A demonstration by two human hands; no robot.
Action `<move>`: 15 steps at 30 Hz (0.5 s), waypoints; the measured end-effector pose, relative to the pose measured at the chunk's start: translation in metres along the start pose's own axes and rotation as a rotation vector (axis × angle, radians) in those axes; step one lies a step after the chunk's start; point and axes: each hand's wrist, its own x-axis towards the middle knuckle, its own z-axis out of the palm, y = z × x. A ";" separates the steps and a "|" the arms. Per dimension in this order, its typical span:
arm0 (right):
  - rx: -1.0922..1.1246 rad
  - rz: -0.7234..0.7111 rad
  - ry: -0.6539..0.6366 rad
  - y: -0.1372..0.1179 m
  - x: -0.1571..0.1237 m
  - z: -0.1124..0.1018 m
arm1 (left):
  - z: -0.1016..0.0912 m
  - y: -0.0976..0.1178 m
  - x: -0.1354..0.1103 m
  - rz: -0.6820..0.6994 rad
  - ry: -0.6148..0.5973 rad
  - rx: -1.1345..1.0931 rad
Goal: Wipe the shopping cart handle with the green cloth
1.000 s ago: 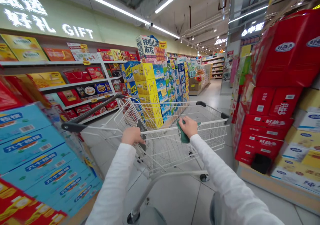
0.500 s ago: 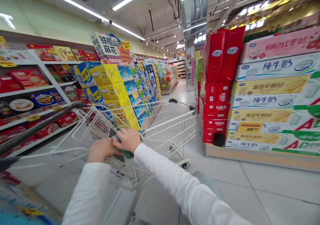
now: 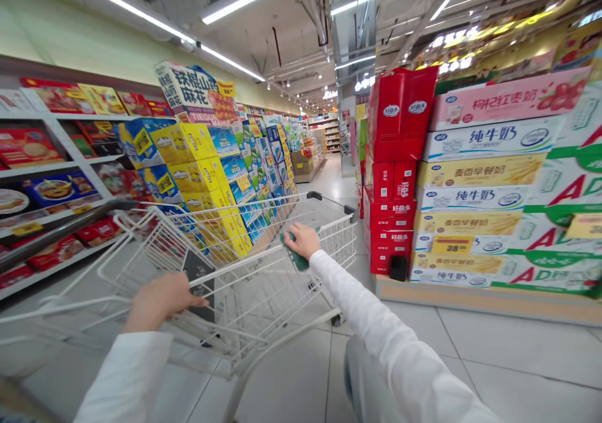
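A white wire shopping cart (image 3: 244, 272) stands in front of me, angled across the aisle. My right hand (image 3: 303, 241) is closed around a green cloth (image 3: 300, 261), which it presses against the top rail on the near side of the basket. Further back along the same side, my left hand (image 3: 162, 297) grips the cart's wire frame, its fingertips partly hidden. Beside the left hand, a dark panel with faint lettering (image 3: 200, 278) is fixed within the basket. The cart's dark push handle (image 3: 51, 231) lies at the far left.
Shelves of red boxed goods (image 3: 51, 247) line the left wall. Yellow cartons (image 3: 197, 178) and blue packs are stacked beyond the cart. To the right, red cartons (image 3: 390, 209) and milk cartons (image 3: 484, 165) stand on a low platform (image 3: 470, 300). A tiled aisle (image 3: 332, 172) runs into the distance.
My hands, together before, are now apart. The right hand has moved forward along the rail with the green cloth. The left has shifted back and down to the left.
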 end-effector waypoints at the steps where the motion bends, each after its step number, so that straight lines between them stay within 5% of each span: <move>1: -0.008 0.027 -0.009 0.017 -0.001 -0.002 | 0.000 0.000 -0.001 0.002 0.003 0.004; 8: -0.007 0.039 -0.059 0.103 -0.007 -0.007 | 0.000 0.006 -0.006 -0.087 0.000 0.094; 15: -0.011 0.153 -0.037 0.127 -0.009 -0.006 | -0.001 0.012 -0.016 -0.082 0.075 0.096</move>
